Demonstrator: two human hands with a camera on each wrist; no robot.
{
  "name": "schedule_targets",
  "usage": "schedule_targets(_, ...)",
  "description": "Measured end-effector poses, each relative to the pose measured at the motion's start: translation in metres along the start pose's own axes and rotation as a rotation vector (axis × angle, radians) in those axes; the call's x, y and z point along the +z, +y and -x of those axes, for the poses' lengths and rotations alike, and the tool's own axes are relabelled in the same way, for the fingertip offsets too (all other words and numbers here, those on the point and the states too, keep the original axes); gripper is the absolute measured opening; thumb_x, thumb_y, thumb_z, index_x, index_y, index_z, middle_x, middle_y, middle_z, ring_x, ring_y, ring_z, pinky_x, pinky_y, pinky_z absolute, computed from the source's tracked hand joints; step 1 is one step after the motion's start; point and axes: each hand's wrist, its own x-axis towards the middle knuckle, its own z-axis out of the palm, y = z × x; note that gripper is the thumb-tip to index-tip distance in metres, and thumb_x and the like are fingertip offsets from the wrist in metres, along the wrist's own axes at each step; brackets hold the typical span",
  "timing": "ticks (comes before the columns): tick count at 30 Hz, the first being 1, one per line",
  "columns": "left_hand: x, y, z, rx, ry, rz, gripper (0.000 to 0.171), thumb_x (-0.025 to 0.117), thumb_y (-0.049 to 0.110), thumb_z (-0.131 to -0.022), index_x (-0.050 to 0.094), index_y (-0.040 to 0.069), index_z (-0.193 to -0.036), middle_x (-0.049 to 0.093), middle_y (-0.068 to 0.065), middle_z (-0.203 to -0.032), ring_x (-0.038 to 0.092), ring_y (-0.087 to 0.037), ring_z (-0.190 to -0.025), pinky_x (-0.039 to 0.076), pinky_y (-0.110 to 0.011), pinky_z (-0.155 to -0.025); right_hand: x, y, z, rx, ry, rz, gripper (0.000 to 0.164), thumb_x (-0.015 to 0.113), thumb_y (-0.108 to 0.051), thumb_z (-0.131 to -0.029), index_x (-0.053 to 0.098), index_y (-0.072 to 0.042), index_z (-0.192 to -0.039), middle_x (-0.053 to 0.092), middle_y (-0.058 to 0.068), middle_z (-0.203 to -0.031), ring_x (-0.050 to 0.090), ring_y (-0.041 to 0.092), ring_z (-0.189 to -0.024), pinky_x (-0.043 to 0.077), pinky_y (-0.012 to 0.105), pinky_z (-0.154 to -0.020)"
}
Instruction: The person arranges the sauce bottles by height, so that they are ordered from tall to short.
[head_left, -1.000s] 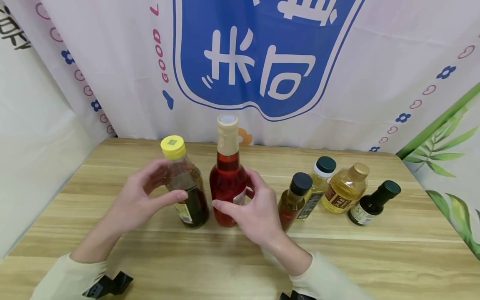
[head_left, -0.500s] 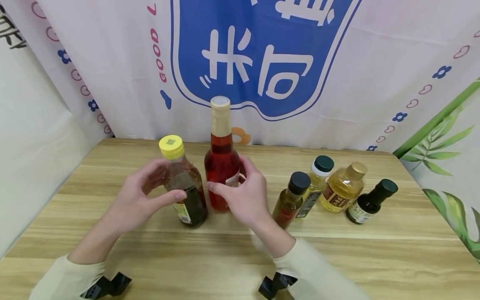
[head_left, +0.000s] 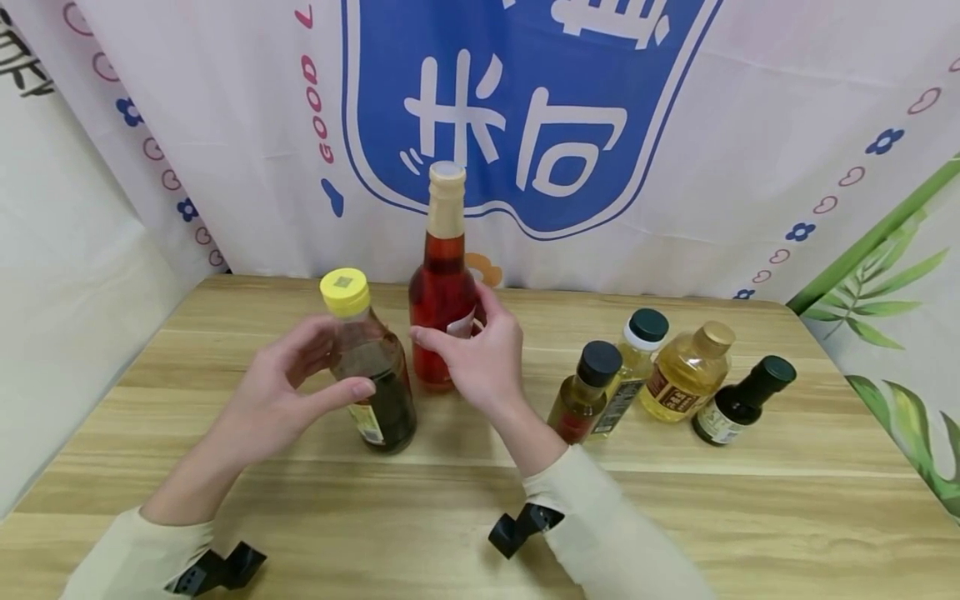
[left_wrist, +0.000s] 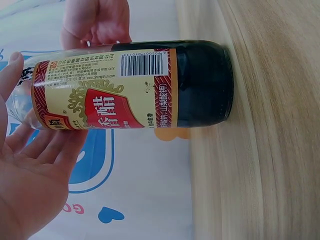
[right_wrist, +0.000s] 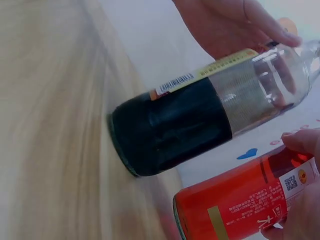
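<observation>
My left hand (head_left: 273, 400) holds a vinegar bottle (head_left: 386, 400) with a yellow cap and dark liquid, thumb on one side and fingers on the other. Its cream and red label (left_wrist: 120, 95) faces the left wrist camera. Just right of it and farther back, my right hand (head_left: 483, 358) grips a tall bottle of red liquid (head_left: 433, 304) round its middle. This red bottle has a cream-wrapped neck and stands upright; whether its base touches the table I cannot tell. In the right wrist view the red bottle (right_wrist: 227, 200) is beside the vinegar bottle (right_wrist: 175, 125), apart from it.
To the right stand several smaller bottles: a black-capped one (head_left: 581, 400), a green-capped one (head_left: 636, 367), a yellow oil bottle (head_left: 684, 375) and a dark bottle (head_left: 738, 408). A printed curtain (head_left: 285, 233) hangs behind the wooden table (head_left: 315, 517).
My right hand has moved the red bottle away from me, toward the back of the table. The left hand and the vinegar bottle have stayed in place.
</observation>
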Motion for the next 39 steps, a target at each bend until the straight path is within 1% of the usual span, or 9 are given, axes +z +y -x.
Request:
schedule_targets(8,0.0,-0.001,0.0,-0.001,0.004,-0.014,0.053,0.081,0.001,-0.092,0.06,0.007,-0.139,0.071,0.006,-0.121,0.067,-0.006,-0.11,0.054,-0.011,-0.101,0.005,0.001,-0.015,-0.007,-0.008,-0.006,0.074,0.091,-0.018,-0.084,0.058,-0.018,-0.15,0.069,0.0,-0.14,0.065,0.019,-0.128,0.058,0.043,-0.11)
schedule_targets(14,0.0,-0.001,-0.003,0.001,-0.007,-0.018,0.054,0.081,0.002,-0.092,0.059,0.009,-0.141,0.07,0.006,-0.123,0.067,-0.008,-0.111,0.054,-0.011,-0.101,0.012,0.001,-0.026,-0.028,0.002,-0.012,0.075,0.092,-0.017,-0.083,0.059,-0.017,-0.15,0.07,0.001,-0.138,0.066,0.019,-0.124,0.06,0.043,-0.107)
schedule_targets(18,0.0,-0.001,-0.002,0.0,-0.006,-0.02,0.054,0.081,0.002,-0.092,0.059,0.009,-0.14,0.07,0.007,-0.122,0.066,-0.008,-0.109,0.054,-0.01,-0.1,0.017,-0.001,-0.031,-0.033,-0.008,0.003,0.07,0.092,-0.016,-0.083,0.061,-0.018,-0.146,0.072,0.002,-0.136,0.067,0.019,-0.122,0.059,0.043,-0.107)
schedule_targets(21,0.0,-0.001,0.0,0.013,-0.002,-0.016,0.054,0.081,0.0,-0.091,0.059,0.008,-0.14,0.071,0.008,-0.122,0.067,-0.007,-0.11,0.054,-0.011,-0.1,0.021,-0.002,-0.035,-0.037,-0.018,0.021,0.068,0.092,-0.017,-0.084,0.062,-0.018,-0.145,0.072,0.001,-0.135,0.067,0.019,-0.123,0.058,0.044,-0.108)
schedule_targets(25,0.001,-0.002,-0.001,0.03,0.003,-0.006,0.055,0.081,-0.003,-0.09,0.059,0.006,-0.14,0.071,0.009,-0.122,0.067,-0.006,-0.11,0.054,-0.011,-0.101,0.027,-0.003,-0.042,-0.043,-0.024,0.035,0.069,0.091,-0.017,-0.084,0.061,-0.018,-0.147,0.071,0.001,-0.136,0.066,0.02,-0.125,0.057,0.045,-0.11)
schedule_targets(33,0.001,-0.001,-0.001,0.02,0.005,-0.014,0.055,0.081,-0.001,-0.091,0.059,0.008,-0.141,0.071,0.008,-0.122,0.067,-0.006,-0.111,0.053,-0.01,-0.102,0.034,-0.003,-0.056,-0.014,-0.031,0.066,0.075,0.09,-0.02,-0.086,0.056,-0.022,-0.152,0.068,0.0,-0.142,0.063,0.021,-0.13,0.056,0.047,-0.112)
schedule_targets(39,0.002,-0.001,-0.001,0.029,0.007,-0.003,0.055,0.081,-0.003,-0.09,0.059,0.006,-0.14,0.072,0.008,-0.121,0.068,-0.006,-0.11,0.054,-0.011,-0.101,0.036,-0.003,-0.068,-0.013,-0.045,0.105,0.075,0.089,-0.022,-0.087,0.055,-0.023,-0.153,0.067,-0.001,-0.144,0.062,0.021,-0.132,0.055,0.046,-0.114)
